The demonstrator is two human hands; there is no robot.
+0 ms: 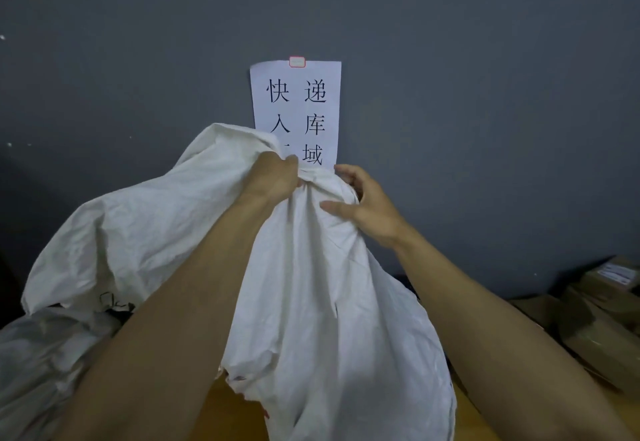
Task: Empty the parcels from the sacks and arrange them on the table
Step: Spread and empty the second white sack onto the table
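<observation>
— Hazards first?

— As a judgement: the hold is on one small bunch of slack cloth, so a hard shake could pull it free and drop the whole sack. Anything that tumbles out could slide off the bench [239, 416] or knock into the heap at the right, because the hanging cloth hides the landing spot.

— Now the inventory, largest down.

— Wall [138, 60], grey: one.
White sack [311, 302]: one. It is held up over the bench with its gathered end on top and its body hanging between the forearms. Whether it holds anything cannot be told.
Crumpled grey sack [45, 354]: one, lying low at the left.
Parcels [595, 323], brown cardboard: at least three, heaped low at the right by the wall. The frame edge cuts off the full count.
Paper sign [298, 108]: one, on the wall, its foot behind the sack.

— Hands?

— Two.
Left hand [273, 177]: fingers clenched round the bunched cloth.
Right hand [363, 205]: thumb laid on the cloth, fingers curled round the far side of the same bunch, so it is grasping the sack too.
</observation>
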